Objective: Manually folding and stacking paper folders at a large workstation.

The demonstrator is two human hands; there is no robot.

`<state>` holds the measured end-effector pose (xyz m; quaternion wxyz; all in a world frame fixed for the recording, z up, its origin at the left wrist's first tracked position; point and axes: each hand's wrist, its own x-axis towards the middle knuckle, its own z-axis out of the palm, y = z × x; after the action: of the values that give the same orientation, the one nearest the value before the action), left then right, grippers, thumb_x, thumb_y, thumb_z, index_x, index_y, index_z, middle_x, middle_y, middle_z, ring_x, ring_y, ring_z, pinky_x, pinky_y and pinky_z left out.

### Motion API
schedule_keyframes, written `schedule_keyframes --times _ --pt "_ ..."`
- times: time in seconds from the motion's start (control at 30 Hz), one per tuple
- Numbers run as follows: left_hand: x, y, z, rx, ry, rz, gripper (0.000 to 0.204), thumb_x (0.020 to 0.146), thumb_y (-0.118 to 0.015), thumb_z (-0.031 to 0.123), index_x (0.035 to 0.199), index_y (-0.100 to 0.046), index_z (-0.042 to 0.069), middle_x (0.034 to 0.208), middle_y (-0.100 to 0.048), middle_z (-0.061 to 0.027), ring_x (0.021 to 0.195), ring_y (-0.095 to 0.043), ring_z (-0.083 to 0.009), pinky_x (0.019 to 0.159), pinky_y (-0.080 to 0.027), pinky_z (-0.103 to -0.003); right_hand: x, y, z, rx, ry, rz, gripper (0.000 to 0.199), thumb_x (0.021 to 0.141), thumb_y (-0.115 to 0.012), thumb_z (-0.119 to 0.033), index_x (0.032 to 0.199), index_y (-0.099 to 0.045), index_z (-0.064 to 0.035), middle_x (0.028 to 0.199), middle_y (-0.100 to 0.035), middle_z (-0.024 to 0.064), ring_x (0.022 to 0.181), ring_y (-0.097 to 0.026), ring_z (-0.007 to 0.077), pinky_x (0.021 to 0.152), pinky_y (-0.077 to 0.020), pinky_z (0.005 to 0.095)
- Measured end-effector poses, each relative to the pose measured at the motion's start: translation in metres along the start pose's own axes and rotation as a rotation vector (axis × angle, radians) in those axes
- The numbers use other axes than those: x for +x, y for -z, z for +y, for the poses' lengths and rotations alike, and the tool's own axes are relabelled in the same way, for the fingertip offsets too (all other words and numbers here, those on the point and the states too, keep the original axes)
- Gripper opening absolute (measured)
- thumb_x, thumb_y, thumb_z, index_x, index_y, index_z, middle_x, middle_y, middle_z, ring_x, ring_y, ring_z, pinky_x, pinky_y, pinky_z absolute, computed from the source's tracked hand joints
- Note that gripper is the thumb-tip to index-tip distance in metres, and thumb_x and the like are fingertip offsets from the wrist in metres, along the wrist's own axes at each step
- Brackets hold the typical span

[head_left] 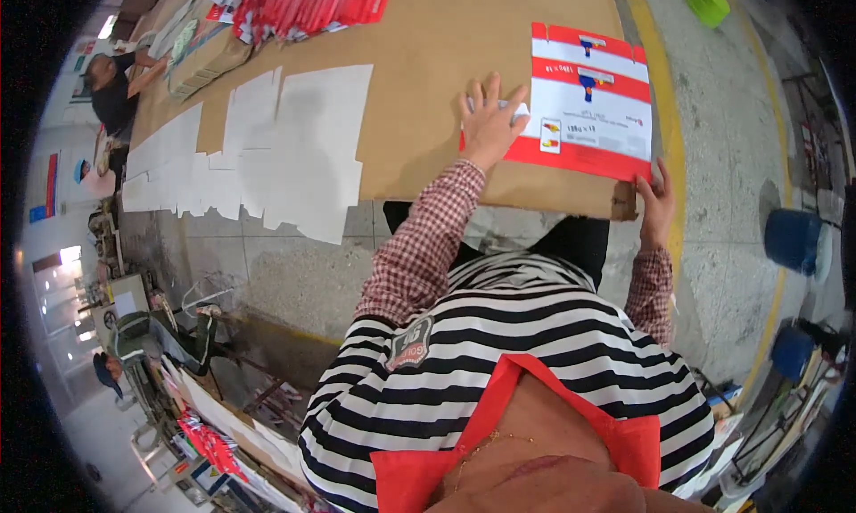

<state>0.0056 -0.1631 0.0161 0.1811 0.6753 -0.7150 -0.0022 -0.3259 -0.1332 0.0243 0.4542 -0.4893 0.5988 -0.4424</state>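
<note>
A flat printed cardboard sheet (606, 125), red and white with small pictures, lies at the right end of the brown table. My left hand (489, 125) rests on its left part, palm down with fingers spread; some of the sheet is hidden beneath. At the sheet's near right corner is my right hand (658, 205), thumb and finger apart, touching or very close to the corner beside the table edge. Neither hand is closed around anything that shows.
White cardboard sheets (308, 147) overlap to the left, some jutting past the table's near edge. Red printed pieces (308, 4) are piled at the far side, beside a tied bundle (209, 58). Another person (116, 85) works far left. A blue stool (792, 241) stands at right.
</note>
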Motion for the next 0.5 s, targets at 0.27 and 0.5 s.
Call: schedule_keyframes --times 0.27,0.5 --pt "-0.006 -0.009 0.022 -0.115 0.145 0.085 0.046 0.089 -0.052 0.025 0.135 -0.047 0.024 0.146 -0.028 -0.0201 0.136 -0.019 -0.0440 0.109 -0.011 -0.060 0.010 -0.053 -0.025 0.764 -0.083 0.261 0.044 0.090 -0.058 -0.008 0.128 -0.040 0.0023 0.119 -0.054 0.0130 0.104 -0.056 0.0204 0.091 -0.0464 0.0342" --pt "-0.041 0.018 0.047 -0.706 0.267 0.384 0.058 0.088 -0.049 0.014 0.142 -0.031 0.006 0.148 -0.019 -0.0261 0.137 -0.013 -0.0481 0.109 -0.013 -0.058 0.023 -0.164 -0.005 0.424 0.072 -0.330 0.068 0.087 -0.058 -0.002 0.145 -0.021 -0.0018 0.141 -0.039 0.0116 0.126 -0.040 0.0202 0.105 -0.0337 0.0349"
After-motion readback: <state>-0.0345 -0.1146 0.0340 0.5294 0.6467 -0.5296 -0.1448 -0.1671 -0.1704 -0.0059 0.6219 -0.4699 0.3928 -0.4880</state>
